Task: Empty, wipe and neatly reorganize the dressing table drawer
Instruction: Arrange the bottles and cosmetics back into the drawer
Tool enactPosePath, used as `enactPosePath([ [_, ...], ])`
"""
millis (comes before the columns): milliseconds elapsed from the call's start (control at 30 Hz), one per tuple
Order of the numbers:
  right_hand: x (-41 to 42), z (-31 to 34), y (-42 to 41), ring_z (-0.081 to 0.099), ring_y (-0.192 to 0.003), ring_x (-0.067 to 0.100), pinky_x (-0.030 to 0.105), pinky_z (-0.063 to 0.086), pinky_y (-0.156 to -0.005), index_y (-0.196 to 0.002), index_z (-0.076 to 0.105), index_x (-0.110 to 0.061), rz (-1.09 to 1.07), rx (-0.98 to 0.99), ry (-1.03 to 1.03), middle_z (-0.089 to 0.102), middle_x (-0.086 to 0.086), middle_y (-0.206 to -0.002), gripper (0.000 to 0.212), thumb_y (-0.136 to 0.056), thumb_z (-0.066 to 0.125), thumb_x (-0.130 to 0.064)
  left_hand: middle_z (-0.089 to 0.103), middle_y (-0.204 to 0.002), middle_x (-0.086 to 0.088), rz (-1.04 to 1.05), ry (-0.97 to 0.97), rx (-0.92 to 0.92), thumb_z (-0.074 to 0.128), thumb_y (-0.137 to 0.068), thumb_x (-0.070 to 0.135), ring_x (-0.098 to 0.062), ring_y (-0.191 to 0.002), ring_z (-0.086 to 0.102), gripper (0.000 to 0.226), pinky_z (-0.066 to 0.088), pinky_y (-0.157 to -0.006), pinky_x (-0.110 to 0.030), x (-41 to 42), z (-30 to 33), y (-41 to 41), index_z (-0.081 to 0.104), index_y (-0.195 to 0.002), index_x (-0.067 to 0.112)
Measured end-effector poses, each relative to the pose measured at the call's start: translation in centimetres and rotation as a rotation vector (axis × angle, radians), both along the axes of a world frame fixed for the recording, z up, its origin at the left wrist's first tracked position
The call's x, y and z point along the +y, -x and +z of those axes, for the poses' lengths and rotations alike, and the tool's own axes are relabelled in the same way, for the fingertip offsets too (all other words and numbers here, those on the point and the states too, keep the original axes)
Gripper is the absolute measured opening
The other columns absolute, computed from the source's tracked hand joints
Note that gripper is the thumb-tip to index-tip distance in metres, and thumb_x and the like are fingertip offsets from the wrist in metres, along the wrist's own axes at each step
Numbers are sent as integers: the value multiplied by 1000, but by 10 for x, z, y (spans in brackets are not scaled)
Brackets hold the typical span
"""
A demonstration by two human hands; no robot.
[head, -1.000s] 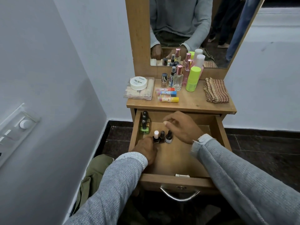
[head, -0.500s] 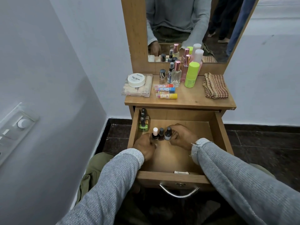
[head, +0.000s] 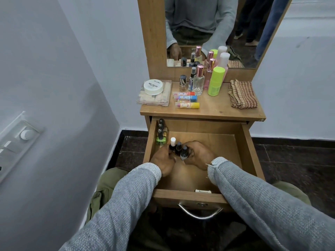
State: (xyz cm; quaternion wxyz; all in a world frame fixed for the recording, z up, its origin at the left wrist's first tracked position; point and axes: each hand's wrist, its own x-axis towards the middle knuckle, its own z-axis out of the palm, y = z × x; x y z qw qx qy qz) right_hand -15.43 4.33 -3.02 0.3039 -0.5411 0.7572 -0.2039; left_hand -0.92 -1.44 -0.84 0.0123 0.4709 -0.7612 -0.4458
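Observation:
The wooden drawer [head: 248, 153] of the dressing table stands pulled out. Inside it, three small nail polish bottles [head: 178, 146] stand in a row, one with a white cap. My left hand [head: 164, 159] closes on the row from the left and my right hand [head: 198, 154] from the right, both touching the bottles. A line of dark-capped polish bottles [head: 160, 132] stands along the drawer's left wall, the nearest one green. The rest of the drawer floor is bare wood.
On the tabletop [head: 217, 109] lie a clear box with a white nail polish remover tub [head: 153, 87], several lip balm tubes [head: 186, 99], perfume bottles [head: 198, 80], a lime green bottle [head: 215, 81] and a checked cloth [head: 243, 94]. A mirror stands behind; a wall is close on the left.
My right hand dropped from above the bottles down to the right side of the row. Both hands now press in on the three bottles.

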Motion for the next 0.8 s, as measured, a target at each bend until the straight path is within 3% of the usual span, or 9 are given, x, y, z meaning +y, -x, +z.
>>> enactPosePath([
  [233,-6,1,-14,66,-84,27,41,55,-78,-87,68,-8,-20,-42,16,71,9,-86,18,-72,79,-13,50,-140,-3,-51,-27,33,53,-95,11,-19,-131,45,48,31,-111,-28,0,3,-1,41,-142,17],
  [433,-11,5,-22,67,-85,26,38,55,-78,-89,71,-8,-67,-20,-3,72,9,-87,18,-73,79,-12,46,-145,-2,-48,-68,59,50,-95,7,-20,-136,40,54,28,-116,-37,-2,1,-1,35,-146,19],
  [800,-13,9,-27,66,-88,33,43,54,-79,-90,71,-3,-87,-18,10,71,16,-90,11,-80,70,-5,48,-141,-4,-24,-124,61,49,-95,7,-22,-133,42,55,30,-115,-39,-4,0,0,34,-145,21],
])
